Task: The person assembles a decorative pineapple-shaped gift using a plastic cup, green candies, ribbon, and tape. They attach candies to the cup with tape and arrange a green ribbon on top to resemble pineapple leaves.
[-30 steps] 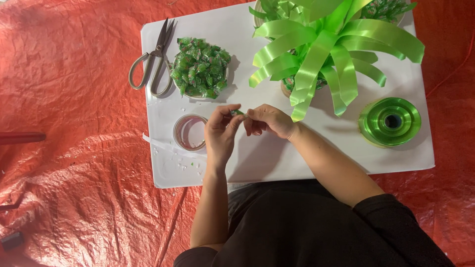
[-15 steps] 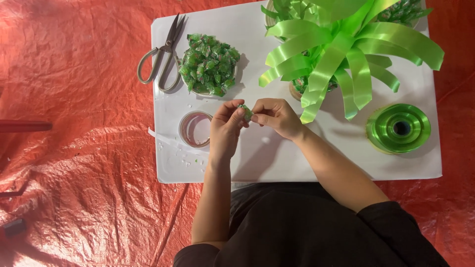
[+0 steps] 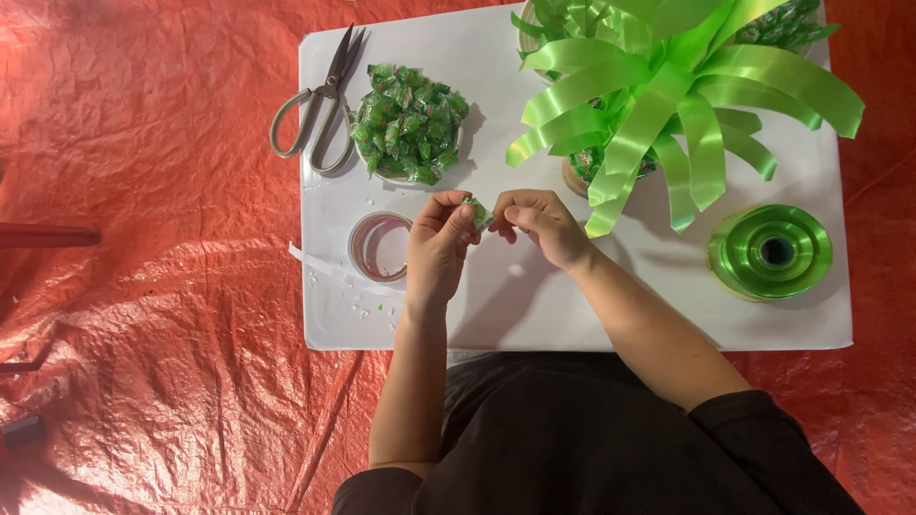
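Right now a small green wrapped candy (image 3: pixel 477 211) is held up over the white tabletop (image 3: pixel 572 305), between both hands. The left hand (image 3: pixel 437 246) is closed on it with thumb and fingertips, and the right hand (image 3: pixel 539 222) is pinched on its other side. Both grips are nearly shut, with only the candy between them.

Just behind the hands, a bowl heaped with more green candies (image 3: pixel 408 124) is set on the tabletop. Grey scissors (image 3: pixel 320 100) are laid beside it, touching or almost touching the bowl. A roll of clear tape (image 3: pixel 380 246) is found just left of the left hand. A big bow of green ribbon loops (image 3: pixel 668 105) is spread over the far right, and a green ribbon spool (image 3: pixel 771 252) is placed near the right edge. Red crinkly sheeting (image 3: pixel 143 286) is spread under it all.

The candy could be dropped, because it is small and slippery and only pinched at its ends. The wrapper could be torn if it is pulled too hard. The bow could be bumped by the right arm, since it is so near.

What is done to the candy cannot be told, as it is mostly hidden by fingertips. The bow's base is covered by loops, and its top is cut off by the picture edge. Tiny white scraps by the tape are too small to make out.
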